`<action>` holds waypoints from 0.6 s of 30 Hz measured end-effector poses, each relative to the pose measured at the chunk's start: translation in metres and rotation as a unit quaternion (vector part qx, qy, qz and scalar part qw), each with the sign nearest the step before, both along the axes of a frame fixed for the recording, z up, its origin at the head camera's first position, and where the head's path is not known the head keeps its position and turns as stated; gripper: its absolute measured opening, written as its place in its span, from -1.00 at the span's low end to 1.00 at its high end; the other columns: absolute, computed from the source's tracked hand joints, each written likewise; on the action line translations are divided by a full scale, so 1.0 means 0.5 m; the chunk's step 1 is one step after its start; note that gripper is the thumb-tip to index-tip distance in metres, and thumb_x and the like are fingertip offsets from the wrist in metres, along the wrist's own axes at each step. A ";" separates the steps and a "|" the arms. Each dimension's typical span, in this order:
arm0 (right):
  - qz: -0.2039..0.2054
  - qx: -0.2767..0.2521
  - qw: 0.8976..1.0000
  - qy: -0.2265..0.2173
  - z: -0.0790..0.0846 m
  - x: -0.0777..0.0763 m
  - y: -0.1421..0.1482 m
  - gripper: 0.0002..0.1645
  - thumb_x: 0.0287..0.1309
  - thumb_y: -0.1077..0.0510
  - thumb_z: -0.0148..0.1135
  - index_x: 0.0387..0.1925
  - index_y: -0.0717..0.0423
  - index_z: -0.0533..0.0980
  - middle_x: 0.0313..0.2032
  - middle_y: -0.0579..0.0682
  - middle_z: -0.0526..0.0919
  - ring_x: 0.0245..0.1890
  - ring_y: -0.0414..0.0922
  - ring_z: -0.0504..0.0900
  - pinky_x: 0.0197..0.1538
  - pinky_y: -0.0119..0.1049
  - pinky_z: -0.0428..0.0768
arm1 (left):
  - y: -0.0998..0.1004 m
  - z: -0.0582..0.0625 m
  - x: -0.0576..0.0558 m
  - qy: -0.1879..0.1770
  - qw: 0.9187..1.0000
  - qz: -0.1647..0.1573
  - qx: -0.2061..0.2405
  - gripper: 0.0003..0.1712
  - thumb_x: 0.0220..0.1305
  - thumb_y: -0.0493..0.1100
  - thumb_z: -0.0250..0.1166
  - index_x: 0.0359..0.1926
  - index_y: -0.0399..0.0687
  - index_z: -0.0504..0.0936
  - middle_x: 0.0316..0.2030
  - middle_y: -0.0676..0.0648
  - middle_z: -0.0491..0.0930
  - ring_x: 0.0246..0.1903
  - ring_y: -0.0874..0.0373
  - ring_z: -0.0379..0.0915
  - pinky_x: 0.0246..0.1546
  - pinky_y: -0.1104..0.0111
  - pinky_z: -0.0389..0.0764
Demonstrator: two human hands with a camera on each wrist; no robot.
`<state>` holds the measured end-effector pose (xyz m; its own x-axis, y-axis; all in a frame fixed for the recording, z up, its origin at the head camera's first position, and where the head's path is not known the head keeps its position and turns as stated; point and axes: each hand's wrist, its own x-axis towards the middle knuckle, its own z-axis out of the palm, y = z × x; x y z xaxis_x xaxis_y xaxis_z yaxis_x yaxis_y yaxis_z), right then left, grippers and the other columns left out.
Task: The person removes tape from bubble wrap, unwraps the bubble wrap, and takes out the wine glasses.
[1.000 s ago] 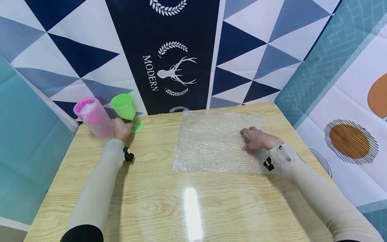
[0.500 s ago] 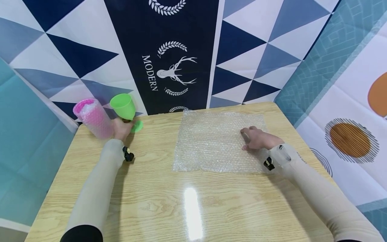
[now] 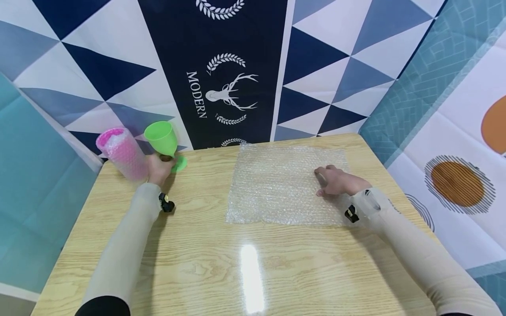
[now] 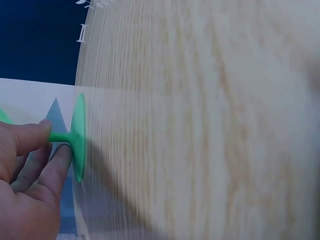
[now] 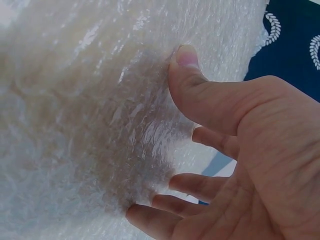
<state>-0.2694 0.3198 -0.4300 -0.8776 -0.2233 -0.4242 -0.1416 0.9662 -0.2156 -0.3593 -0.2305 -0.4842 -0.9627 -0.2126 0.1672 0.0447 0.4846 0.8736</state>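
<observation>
A green plastic goblet (image 3: 162,138) is at the back left of the table. My left hand (image 3: 159,170) grips its thin stem between thumb and fingers, just above the round foot (image 4: 78,137); the foot sits at the table surface. Farther right lies a flat sheet of clear bubble wrap (image 3: 272,188). On its right part my right hand (image 3: 337,181) rests by its fingertips, the thumb and fingers spread apart, as the right wrist view shows. The wrap under that hand is partly in shadow.
Left of my left hand stands a pink cylinder (image 3: 124,153) wrapped in bubble wrap, close to the left wall. A patterned backdrop (image 3: 316,66) rises behind the wooden table (image 3: 205,263), and another cloth (image 3: 442,131) hangs on the right.
</observation>
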 end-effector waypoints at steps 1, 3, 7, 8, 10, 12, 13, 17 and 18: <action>0.000 0.000 1.000 0.000 -0.001 0.000 0.000 -0.05 0.33 -0.02 0.36 0.54 0.24 0.13 0.43 0.55 0.11 0.40 0.51 0.23 0.33 0.44 0.38 | -0.001 0.000 0.003 -0.004 1.000 -0.005 0.001 -0.53 0.26 -0.40 0.35 0.19 -0.42 0.53 0.12 -0.44 0.60 0.16 -0.27 0.55 0.29 0.02 0.57; -0.001 -0.001 1.000 -0.001 -0.003 0.001 0.000 -0.05 0.33 -0.02 0.36 0.54 0.23 0.13 0.44 0.54 0.11 0.40 0.50 0.24 0.34 0.44 0.37 | -0.004 0.001 0.009 -0.016 1.000 -0.014 0.007 -0.50 0.28 -0.40 0.34 0.24 -0.41 0.51 0.13 -0.43 0.60 0.17 -0.26 0.56 0.28 0.03 0.59; -0.003 -0.002 1.000 0.000 -0.005 0.002 0.001 -0.04 0.32 -0.04 0.37 0.54 0.22 0.13 0.44 0.53 0.11 0.40 0.50 0.24 0.33 0.44 0.38 | -0.006 0.005 0.023 -0.047 0.999 -0.019 0.018 -0.47 0.30 -0.37 0.32 0.28 -0.38 0.50 0.18 -0.39 0.60 0.20 -0.22 0.56 0.28 0.08 0.60; -0.003 -0.003 1.000 0.001 -0.005 0.001 0.002 -0.04 0.32 -0.05 0.37 0.55 0.22 0.13 0.44 0.53 0.11 0.39 0.50 0.25 0.33 0.45 0.38 | -0.006 0.007 0.027 -0.056 0.998 -0.017 0.025 -0.47 0.30 -0.36 0.31 0.29 -0.37 0.50 0.20 -0.38 0.59 0.21 -0.20 0.55 0.28 0.09 0.59; -0.004 -0.005 1.000 0.003 -0.005 0.001 0.003 -0.03 0.32 -0.05 0.37 0.55 0.21 0.13 0.44 0.53 0.12 0.39 0.50 0.25 0.32 0.45 0.38 | -0.004 0.011 0.034 -0.078 0.996 -0.007 0.038 -0.46 0.31 -0.34 0.32 0.30 -0.34 0.51 0.24 -0.34 0.58 0.21 -0.14 0.54 0.28 0.15 0.60; -0.004 -0.006 1.000 0.005 -0.007 0.000 0.004 -0.03 0.32 -0.05 0.38 0.55 0.21 0.13 0.44 0.52 0.13 0.39 0.50 0.26 0.32 0.46 0.38 | 0.000 0.014 0.042 -0.102 0.992 0.001 0.075 -0.43 0.32 -0.35 0.32 0.34 -0.30 0.48 0.27 -0.30 0.55 0.16 -0.05 0.55 0.24 0.22 0.63; -0.004 -0.007 1.000 0.007 -0.007 0.000 0.004 -0.03 0.32 -0.05 0.38 0.55 0.21 0.14 0.44 0.52 0.13 0.39 0.50 0.26 0.31 0.46 0.38 | 0.001 0.015 0.046 -0.112 0.989 0.006 0.095 -0.41 0.32 -0.35 0.32 0.36 -0.28 0.47 0.27 -0.28 0.54 0.11 0.02 0.56 0.21 0.27 0.65; -0.001 -0.009 1.000 0.009 -0.009 0.000 0.006 -0.03 0.32 -0.06 0.37 0.55 0.21 0.13 0.44 0.52 0.12 0.39 0.50 0.25 0.32 0.46 0.37 | 0.006 0.016 0.059 -0.137 0.976 0.011 0.170 -0.35 0.35 -0.39 0.31 0.43 -0.31 0.38 0.08 -0.20 0.60 -0.17 0.26 0.62 0.06 0.39 0.72; 0.000 -0.010 1.000 0.009 -0.009 0.000 0.007 -0.03 0.32 -0.07 0.37 0.55 0.21 0.13 0.44 0.52 0.12 0.39 0.50 0.25 0.32 0.46 0.37 | 0.007 0.016 0.063 -0.138 0.974 0.007 0.178 -0.34 0.36 -0.39 0.30 0.43 -0.34 0.35 0.00 -0.17 0.61 -0.24 0.30 0.63 0.03 0.39 0.73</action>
